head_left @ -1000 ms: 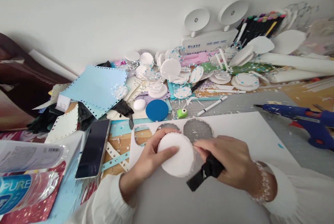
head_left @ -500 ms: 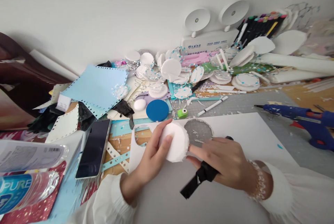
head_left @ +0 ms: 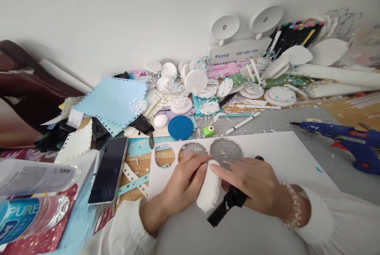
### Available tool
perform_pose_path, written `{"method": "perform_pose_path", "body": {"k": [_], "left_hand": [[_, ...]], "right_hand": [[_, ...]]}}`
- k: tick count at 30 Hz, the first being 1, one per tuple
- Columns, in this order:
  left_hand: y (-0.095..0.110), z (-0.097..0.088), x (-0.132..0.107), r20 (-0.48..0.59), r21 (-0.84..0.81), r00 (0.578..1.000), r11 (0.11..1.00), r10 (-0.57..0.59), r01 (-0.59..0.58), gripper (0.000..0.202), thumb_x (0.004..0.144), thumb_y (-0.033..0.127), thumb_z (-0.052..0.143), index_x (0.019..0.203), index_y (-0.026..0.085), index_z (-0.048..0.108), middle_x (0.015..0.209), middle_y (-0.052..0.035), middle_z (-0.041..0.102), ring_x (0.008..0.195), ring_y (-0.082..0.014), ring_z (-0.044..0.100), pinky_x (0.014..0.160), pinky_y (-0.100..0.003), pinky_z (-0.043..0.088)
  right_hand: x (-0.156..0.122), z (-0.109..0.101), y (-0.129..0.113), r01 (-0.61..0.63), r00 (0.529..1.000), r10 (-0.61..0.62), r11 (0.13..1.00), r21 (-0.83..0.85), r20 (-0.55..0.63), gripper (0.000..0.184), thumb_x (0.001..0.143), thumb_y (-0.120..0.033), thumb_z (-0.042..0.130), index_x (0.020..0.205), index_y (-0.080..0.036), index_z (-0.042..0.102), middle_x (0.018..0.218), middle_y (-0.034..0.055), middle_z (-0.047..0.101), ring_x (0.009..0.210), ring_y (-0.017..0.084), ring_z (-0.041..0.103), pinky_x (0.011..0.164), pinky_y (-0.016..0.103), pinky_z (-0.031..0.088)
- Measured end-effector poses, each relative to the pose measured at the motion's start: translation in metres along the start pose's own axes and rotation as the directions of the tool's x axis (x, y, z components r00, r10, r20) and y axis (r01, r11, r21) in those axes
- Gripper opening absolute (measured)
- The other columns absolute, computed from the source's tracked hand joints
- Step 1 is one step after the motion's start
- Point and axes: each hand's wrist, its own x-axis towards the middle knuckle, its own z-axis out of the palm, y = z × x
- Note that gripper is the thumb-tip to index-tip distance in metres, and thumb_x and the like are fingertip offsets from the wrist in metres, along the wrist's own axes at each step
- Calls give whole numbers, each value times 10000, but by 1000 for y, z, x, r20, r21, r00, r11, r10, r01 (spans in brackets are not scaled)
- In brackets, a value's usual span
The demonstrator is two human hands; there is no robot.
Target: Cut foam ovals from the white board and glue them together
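Note:
My left hand (head_left: 181, 181) grips a white foam disc (head_left: 208, 189), turned nearly edge-on to me. My right hand (head_left: 252, 185) is wrapped round a black cutter (head_left: 227, 206), and its forefinger rests on the disc's rim. Both hands hover over a white foam sheet (head_left: 282, 156) that has three round holes (head_left: 225, 151) cut in its far left edge. White sleeves cover both wrists, and a bead bracelet (head_left: 293, 207) sits on the right one.
A dark phone (head_left: 109, 169) lies to the left beside a water bottle (head_left: 29, 217) and light blue paper (head_left: 114, 100). Many white foam discs (head_left: 196, 80) pile up by the wall, near a blue disc (head_left: 180, 127). A blue glue gun (head_left: 341, 136) lies at right.
The disc has turned from lying flat to nearly edge-on in my left hand. My right forefinger has come onto its rim. The sheet's holes now show fully.

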Motion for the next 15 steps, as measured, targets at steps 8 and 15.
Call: {"method": "perform_pose_path", "body": {"k": [8, 15], "left_hand": [[19, -17, -2, -294, 78, 956, 996, -9, 34, 240, 966, 246, 443, 1148, 224, 598, 1151, -101, 576, 1073, -240, 530, 911, -382, 415], [104, -48, -60, 92, -235, 993, 970, 80, -56, 41, 764, 306, 729, 803, 318, 728, 760, -7, 697, 722, -217, 628, 751, -338, 496]], "right_hand": [[-4, -8, 13, -116, 981, 122, 992, 47, -153, 223, 859, -89, 454, 995, -190, 600, 664, 1, 673, 537, 135, 613, 542, 271, 427], [-29, -47, 30, -421, 854, 359, 902, -96, -377, 146, 816, -274, 672, 950, -242, 623, 703, 3, 690, 564, 165, 642, 564, 273, 480]]}}
